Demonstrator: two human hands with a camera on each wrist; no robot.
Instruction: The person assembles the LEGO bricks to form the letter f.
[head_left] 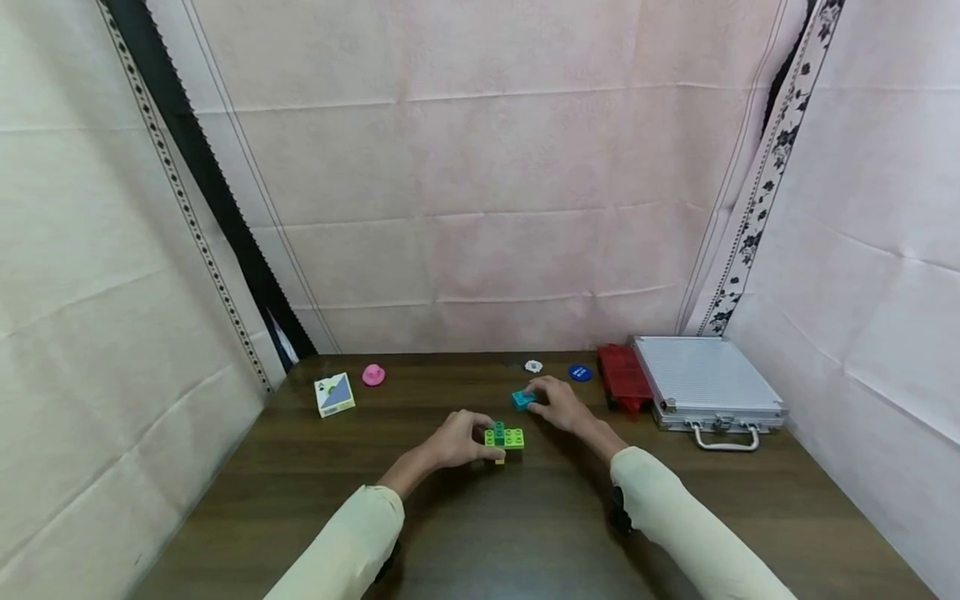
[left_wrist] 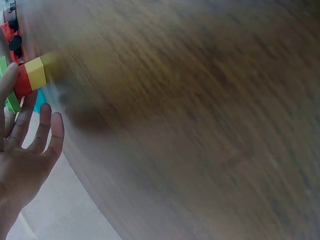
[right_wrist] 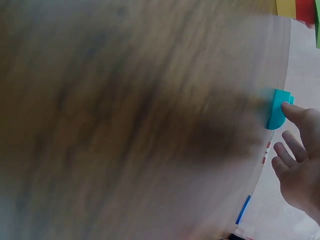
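Near the middle of the table, my left hand (head_left: 459, 440) grips a small stack of toy building bricks (head_left: 513, 438) between thumb and fingers. Lime green and darker green studded bricks show on top of it. Lower down in the stack, the left wrist view shows a red brick (left_wrist: 22, 84) and a yellow brick (left_wrist: 36, 74). Farther back and to the right, my right hand (head_left: 558, 404) pinches a turquoise toy brick (head_left: 522, 401), which has a rounded end in the right wrist view (right_wrist: 276, 112). The two hands are apart, with the turquoise brick behind the stack.
At the back left are a white box (head_left: 334, 395) with a coloured print and a pink round object (head_left: 373, 375). A white scalloped disc (head_left: 533, 366) and a blue disc (head_left: 580, 372) lie behind my right hand. Right of them stand a red case (head_left: 624, 375) and a silver briefcase (head_left: 708, 379).
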